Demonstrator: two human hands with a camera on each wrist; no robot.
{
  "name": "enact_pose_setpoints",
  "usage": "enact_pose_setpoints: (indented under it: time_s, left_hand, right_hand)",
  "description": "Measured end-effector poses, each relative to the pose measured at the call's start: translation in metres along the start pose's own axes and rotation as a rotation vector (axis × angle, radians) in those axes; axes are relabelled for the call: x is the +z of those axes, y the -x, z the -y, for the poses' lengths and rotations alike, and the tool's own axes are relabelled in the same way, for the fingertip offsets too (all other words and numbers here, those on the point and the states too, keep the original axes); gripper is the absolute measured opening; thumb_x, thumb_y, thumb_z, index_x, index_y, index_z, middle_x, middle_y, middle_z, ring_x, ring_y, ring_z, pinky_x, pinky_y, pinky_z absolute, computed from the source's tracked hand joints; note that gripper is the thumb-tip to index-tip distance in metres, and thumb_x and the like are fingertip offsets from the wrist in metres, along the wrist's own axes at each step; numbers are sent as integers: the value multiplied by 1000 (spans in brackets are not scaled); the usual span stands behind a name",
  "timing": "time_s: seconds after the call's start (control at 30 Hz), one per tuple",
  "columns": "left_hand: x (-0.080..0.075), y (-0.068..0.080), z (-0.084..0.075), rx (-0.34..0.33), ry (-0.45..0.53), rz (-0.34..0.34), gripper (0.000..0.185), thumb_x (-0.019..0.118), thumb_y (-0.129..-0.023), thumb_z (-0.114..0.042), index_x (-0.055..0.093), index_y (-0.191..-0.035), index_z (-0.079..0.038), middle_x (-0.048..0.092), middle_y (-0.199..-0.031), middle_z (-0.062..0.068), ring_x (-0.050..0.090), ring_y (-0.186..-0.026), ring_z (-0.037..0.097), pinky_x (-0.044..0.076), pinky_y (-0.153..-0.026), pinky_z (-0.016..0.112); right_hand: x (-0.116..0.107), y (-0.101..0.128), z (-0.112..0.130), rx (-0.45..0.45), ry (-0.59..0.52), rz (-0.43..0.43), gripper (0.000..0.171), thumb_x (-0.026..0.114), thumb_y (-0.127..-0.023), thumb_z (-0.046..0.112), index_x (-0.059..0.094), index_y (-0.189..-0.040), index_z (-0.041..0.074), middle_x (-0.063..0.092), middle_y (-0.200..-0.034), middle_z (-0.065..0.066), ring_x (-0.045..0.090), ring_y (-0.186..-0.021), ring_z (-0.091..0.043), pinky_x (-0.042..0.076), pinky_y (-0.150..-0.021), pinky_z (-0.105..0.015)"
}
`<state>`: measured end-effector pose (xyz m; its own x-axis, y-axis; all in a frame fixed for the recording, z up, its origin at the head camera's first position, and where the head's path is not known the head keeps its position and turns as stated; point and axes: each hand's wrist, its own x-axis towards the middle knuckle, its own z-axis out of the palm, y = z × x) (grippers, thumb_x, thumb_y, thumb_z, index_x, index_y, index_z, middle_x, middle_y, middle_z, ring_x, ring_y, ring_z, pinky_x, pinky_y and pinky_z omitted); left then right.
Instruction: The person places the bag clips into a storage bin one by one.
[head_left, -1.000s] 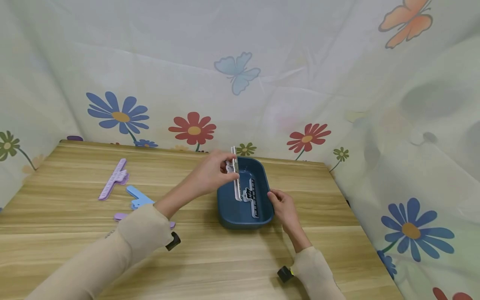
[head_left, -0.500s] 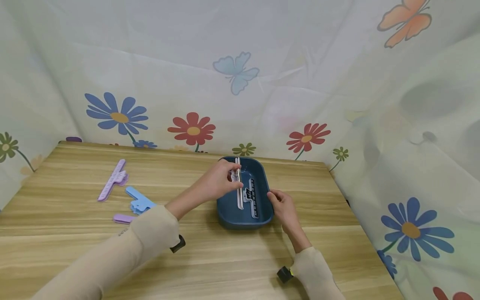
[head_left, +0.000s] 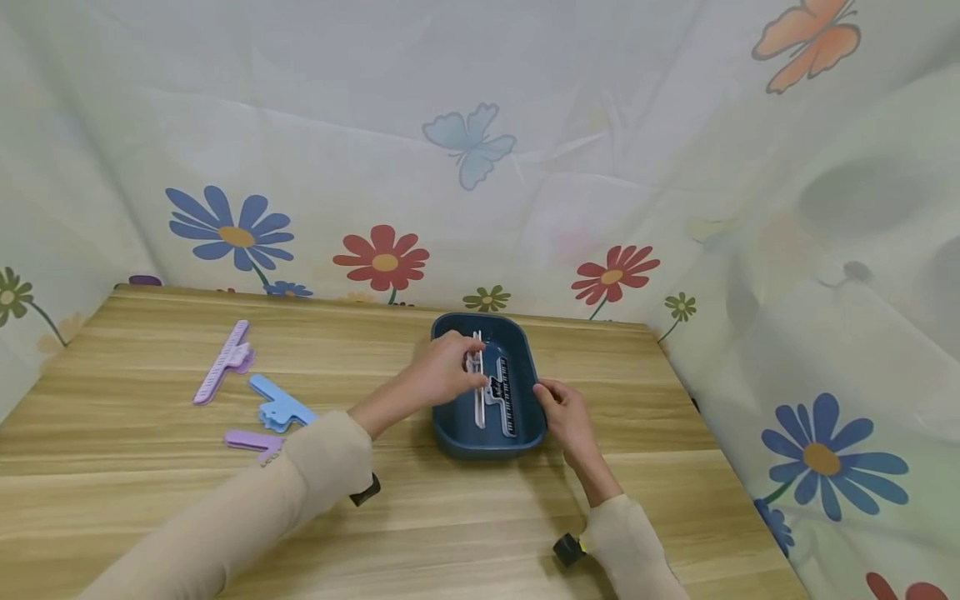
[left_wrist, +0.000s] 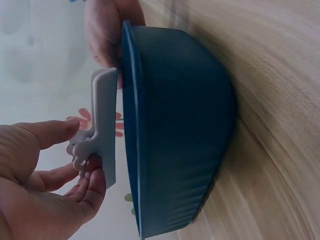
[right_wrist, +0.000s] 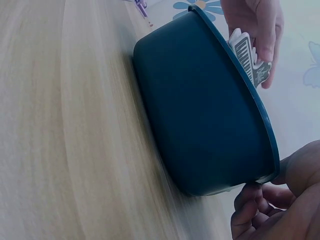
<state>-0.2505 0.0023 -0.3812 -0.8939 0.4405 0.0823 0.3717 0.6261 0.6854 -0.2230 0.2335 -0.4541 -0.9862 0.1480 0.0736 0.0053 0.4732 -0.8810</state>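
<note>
Between thumb and fingers, my left hand point(head_left: 441, 368) holds a white bag clip point(head_left: 480, 407) by its grip, with the long bar pointing front to back. In the left wrist view that clip point(left_wrist: 104, 110) stands on edge right at the rim of a dark blue plastic bin point(left_wrist: 185, 110). From the right wrist view, the clip's face point(right_wrist: 245, 56) shows a black piano-key pattern, partly behind the rim. A second, black-and-white keyboard clip point(head_left: 509, 402) lies on the bin's floor. My right hand point(head_left: 567, 419) pinches the bin's right rim.
To the left on the wooden table point(head_left: 420, 533) lie a lilac clip point(head_left: 223, 363), a light blue clip point(head_left: 279, 403) and a purple clip point(head_left: 247, 438), the last partly under the left sleeve. A flower-printed curtain point(head_left: 315, 150) hangs behind the table.
My left hand has moved down and slightly right, lowering the white clip into the bin's opening. The right hand has kept its hold on the rim.
</note>
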Motion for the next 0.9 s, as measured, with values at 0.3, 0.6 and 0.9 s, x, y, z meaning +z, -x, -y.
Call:
enact_pose_setpoints:
  time_s: [0.3, 0.6, 0.9]
  left_hand:
    - [12, -8, 3, -38, -20, 36, 51, 81, -92, -20, 65, -136, 0, 62, -118, 14, 56, -102, 24, 56, -91, 37]
    - [24, -14, 6, -52, -101, 66, 51, 80, -93, -22, 65, -135, 2, 63, -124, 16, 57, -115, 27, 49, -103, 43]
    - [29, -19, 11, -77, -85, 102, 50, 78, -94, -22, 64, -136, 2, 63, -125, 16, 57, -113, 26, 52, -99, 43]
  right_hand:
    - [0, -1, -1, -9, 12, -5, 29, 60, -105, 13, 70, -124, -8, 71, -119, -22, 65, -105, -29, 52, -92, -40]
    - [-1, 0, 0, -5, 0, 2, 30, 60, -105, 13, 69, -125, -8, 70, -119, -24, 65, -105, -31, 52, -92, -39]
    - [-1, 1, -1, -1, 4, 3, 31, 60, -106, 14, 69, -125, -8, 70, -119, -23, 64, -106, -30, 52, -95, -45]
